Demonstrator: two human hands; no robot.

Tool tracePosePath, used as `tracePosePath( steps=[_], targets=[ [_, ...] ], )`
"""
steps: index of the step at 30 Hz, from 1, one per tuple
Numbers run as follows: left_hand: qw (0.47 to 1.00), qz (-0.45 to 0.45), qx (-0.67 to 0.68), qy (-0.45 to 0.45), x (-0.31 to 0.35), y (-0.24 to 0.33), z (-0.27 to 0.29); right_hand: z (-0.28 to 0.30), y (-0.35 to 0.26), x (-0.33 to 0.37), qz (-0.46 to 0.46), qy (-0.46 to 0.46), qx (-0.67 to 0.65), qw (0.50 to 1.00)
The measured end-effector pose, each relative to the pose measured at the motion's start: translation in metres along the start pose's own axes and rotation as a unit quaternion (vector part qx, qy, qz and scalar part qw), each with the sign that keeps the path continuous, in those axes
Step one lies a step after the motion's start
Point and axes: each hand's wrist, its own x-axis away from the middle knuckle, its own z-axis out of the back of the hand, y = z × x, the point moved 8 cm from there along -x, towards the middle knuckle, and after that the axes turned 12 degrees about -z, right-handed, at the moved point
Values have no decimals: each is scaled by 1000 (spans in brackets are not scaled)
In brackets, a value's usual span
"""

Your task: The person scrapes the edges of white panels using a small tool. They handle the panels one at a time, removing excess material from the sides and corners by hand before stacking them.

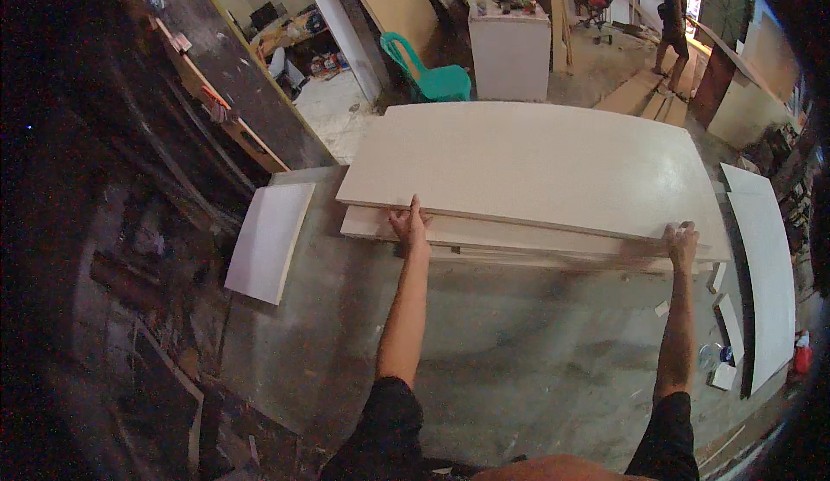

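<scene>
From left to right: the left hand (411,225), fingers parted, pinches the near edge of the upper board (536,157), which lies atop the stack (367,223); the right hand (681,242), fingers bunched, clasps that edge farther along. Gripping appears done; lifting clear or squaring the overhanging board apparently is not.

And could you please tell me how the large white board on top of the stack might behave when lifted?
The top board is probably stiff: its front edge shows no clear sag between the left hand and right hand. Being so broad, it may feel heavy and awkward. Its shiny upper face suggests it could be slippery under a flat palm.
</scene>
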Motion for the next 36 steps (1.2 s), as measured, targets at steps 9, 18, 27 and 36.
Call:
tracePosePath(
  steps=[9, 18, 27, 36],
  targets=[
    [989, -92, 27, 113, 1, 34, -6, -19, 47, -67, -37, 0, 124, 992],
    [998, 24, 43, -50, 56, 27, 163, -51, 74, -68, -34, -218, 66, 973],
    [914, -314, -253, -52, 104, 117, 229, -22, 21, 47, 114, -83, -47, 989],
    [947, -192, -216, 142, 267, 128, 476, 99, 0, 337, -109, -218, -185, 952]
  ],
)
